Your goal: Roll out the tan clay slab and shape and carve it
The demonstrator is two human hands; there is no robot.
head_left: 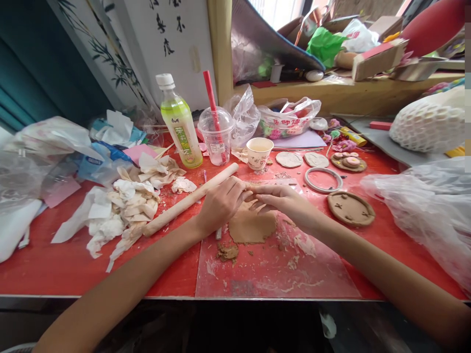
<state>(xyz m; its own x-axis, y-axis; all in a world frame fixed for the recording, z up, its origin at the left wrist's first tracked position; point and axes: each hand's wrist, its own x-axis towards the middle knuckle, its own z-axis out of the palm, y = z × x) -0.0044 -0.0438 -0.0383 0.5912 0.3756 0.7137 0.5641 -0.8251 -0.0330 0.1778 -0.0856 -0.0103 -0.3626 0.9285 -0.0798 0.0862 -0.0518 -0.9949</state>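
Observation:
Above a flat brown clay slab (252, 228), my left hand (225, 198) and my right hand (281, 201) meet at the fingertips. A small piece of clay (251, 188), mostly hidden by the fingers, is pinched between them. My left fingers are curled closed; my right fingers are longer and straighter, closing at the tips. A crumbly clay lump (227, 252) lies in front of the slab on a clear sheet (272, 279). Left of my left hand, a wooden rolling pin (184, 203) lies slanted.
Crumpled tissues (125, 208) lie to the left. Behind stand a drink bottle (180, 125), a plastic cup (216, 135) with a red straw, and a paper cup (259, 153). To the right are a ring (308, 180), a round clay plaque (351, 209) and plastic wrapping (434, 211).

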